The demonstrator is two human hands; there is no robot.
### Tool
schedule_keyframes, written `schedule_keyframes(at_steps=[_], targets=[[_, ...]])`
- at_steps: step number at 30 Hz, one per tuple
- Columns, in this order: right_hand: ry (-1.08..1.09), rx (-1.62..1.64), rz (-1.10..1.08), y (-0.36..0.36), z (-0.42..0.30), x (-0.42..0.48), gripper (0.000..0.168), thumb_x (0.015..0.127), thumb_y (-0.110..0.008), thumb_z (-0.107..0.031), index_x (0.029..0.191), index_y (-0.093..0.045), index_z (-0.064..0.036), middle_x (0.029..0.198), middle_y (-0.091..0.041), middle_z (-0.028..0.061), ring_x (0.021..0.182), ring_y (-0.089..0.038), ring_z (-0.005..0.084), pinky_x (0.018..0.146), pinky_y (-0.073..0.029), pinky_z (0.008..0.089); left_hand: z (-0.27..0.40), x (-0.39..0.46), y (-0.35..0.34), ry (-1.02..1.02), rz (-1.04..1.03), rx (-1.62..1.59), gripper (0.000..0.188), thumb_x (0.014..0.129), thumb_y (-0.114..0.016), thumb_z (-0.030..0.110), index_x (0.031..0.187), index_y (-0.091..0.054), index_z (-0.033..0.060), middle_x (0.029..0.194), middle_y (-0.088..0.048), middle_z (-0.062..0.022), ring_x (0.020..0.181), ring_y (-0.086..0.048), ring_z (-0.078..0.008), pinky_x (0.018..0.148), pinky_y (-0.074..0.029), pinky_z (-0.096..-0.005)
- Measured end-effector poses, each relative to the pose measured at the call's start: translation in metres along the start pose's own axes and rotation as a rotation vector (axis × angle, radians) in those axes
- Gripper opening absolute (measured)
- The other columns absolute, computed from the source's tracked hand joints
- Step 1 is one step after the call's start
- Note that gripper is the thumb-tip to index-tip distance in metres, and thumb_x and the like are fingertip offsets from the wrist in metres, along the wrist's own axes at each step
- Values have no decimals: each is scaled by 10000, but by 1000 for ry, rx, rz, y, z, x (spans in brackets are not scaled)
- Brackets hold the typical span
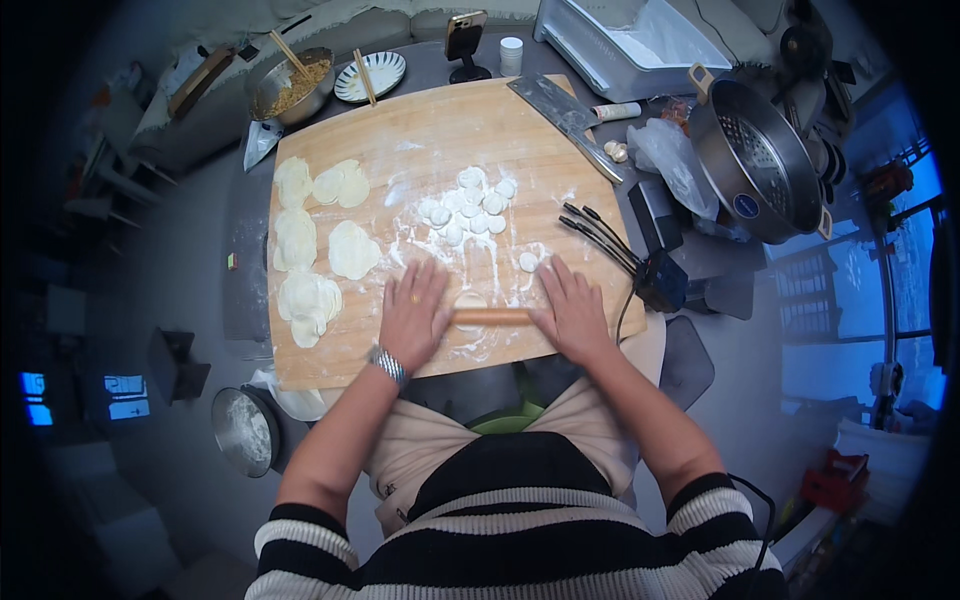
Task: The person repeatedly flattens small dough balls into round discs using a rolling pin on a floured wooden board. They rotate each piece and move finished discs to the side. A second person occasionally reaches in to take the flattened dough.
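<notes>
A wooden rolling pin [495,316] lies crosswise over a small round dough wrapper [470,301] on the floured wooden board [420,142]. My left hand [415,311] holds the pin's left end under its palm, fingers stretched forward. Under the palm of my right hand [574,311] is the other end, with the thumb along it. One dough piece [529,262] lies just beyond my right fingertips. Farther up sits a cluster of floured dough pieces [472,201]. Rolled wrappers [354,250] lie in overlapping groups to the left.
A cleaver [559,112] lies across the board's far right corner. Black cables [600,232] reach over its right edge. Behind the board are a bowl of filling [300,90], a plate [382,75], a phone on a stand [466,37] and a flour bin [600,71]. A steamer pot [757,150] stands right.
</notes>
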State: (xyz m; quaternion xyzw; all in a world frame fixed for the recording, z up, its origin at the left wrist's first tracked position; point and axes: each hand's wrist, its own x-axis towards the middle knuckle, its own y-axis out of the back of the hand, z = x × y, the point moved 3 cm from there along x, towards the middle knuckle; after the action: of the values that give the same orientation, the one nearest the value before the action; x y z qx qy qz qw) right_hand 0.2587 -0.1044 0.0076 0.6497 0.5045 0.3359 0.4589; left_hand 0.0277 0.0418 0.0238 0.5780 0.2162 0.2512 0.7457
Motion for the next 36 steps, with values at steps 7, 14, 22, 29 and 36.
schedule_keyframes(at_steps=[7, 14, 22, 29, 36], targets=[[22, 23, 92, 14, -4, 51, 680, 929, -579, -453, 1491, -386, -122, 1576, -311, 128, 1321, -403, 385, 1071, -305, 563, -21, 13, -17, 121, 180, -4, 574, 973, -509, 337, 1482, -400, 96, 1590, -307, -131, 1477, -234, -341, 1177, -170, -566], [82, 0, 1, 6, 2, 18, 675, 929, -575, -432, 1496, -377, -125, 1582, -297, 140, 1268, -441, 357, 1030, -350, 509, 0, -25, -12, -9, 6, 15, 607, 939, -553, 375, 1473, -418, 120, 1600, -285, -139, 1482, -231, -333, 1168, -175, -589], [137, 75, 58, 10, 5, 41, 692, 897, -620, -434, 1471, -413, -106, 1553, -330, 151, 1280, -431, 373, 1064, -341, 494, -20, 27, -6, 122, 153, 37, 647, 925, -589, 407, 1452, -438, 63, 1583, -316, -135, 1488, -203, -328, 1169, -135, -602], [243, 174, -14, 8, -2, 19, 401, 865, -683, -384, 1119, -636, -76, 1276, -554, 148, 1175, -502, 320, 996, -384, 441, 19, 8, -10, 80, 126, -56, 837, 781, -764, 441, 1435, -421, 46, 1570, -308, -178, 1486, -181, -369, 1164, -121, -614], [-135, 517, 312, -6, 0, 6, 279, 970, -564, -279, 991, -686, -29, 869, -664, 122, 889, -601, 304, 823, -449, 426, 20, -16, -17, 227, 312, -277, 538, 796, -772, 272, 1253, -595, 50, 1234, -554, -158, 1185, -473, -346, 1011, -342, -487]])
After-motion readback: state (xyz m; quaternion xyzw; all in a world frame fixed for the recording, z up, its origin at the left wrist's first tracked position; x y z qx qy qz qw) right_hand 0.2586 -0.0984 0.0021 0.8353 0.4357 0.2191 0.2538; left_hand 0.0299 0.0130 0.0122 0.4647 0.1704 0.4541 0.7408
